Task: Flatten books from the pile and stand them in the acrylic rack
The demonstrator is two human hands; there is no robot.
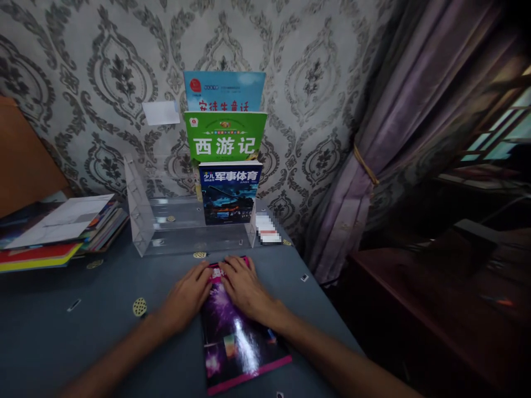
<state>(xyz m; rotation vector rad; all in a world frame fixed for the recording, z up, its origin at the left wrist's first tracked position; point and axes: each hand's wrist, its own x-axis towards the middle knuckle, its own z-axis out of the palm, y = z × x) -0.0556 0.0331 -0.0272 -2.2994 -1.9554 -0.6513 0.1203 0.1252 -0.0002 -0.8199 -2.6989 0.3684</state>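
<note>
A glossy dark purple book (230, 337) with pink bands and firework pictures lies on the table in front of me. My left hand (191, 293) holds its upper left edge, fingers bent towards the cover. Across the upper right of the cover rests my right hand (244, 290), its fingers curled at the top edge. Both hands partly cover the title. Just beyond stands a clear acrylic stepped rack (139, 204). On its right side three books stand upright in tiers: a dark blue book (230, 193) in front, a green book (226, 135) behind, a light blue book (224, 88) at the back.
A pile of books and papers (62, 226) sits at the left, below a brown board (29, 160). Right of the rack lies a blurred-out white item (267, 229). The table's right edge (323, 309) runs diagonally, with a purple curtain (352, 221) and dark red furniture (435, 293) beyond.
</note>
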